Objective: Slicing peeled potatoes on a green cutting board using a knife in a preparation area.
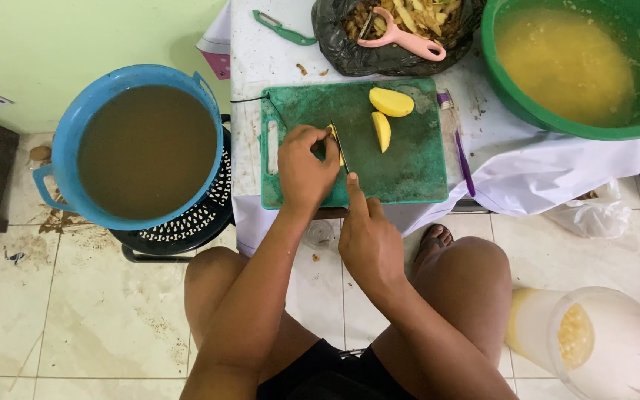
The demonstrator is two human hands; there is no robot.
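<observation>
My left hand point(304, 169) presses a piece of peeled yellow potato point(332, 134) down on the green cutting board point(409, 167); the fingers hide most of it. My right hand point(368, 241) grips a knife point(341, 152), index finger along its back, the blade set into that piece. Two more potato pieces lie on the board: a half point(390, 101) near the far edge and a wedge point(382, 130) below it.
A blue tub of brown water point(146, 148) stands on a black stool at left. A green basin of yellow water point(568, 63) sits at right. A black bag of peels point(394, 33) holds a pink peeler point(401, 38). A green peeler point(283, 30) and a purple-handled tool point(462, 152) lie on the white cloth. A plastic jar point(594, 341) stands on the tiled floor.
</observation>
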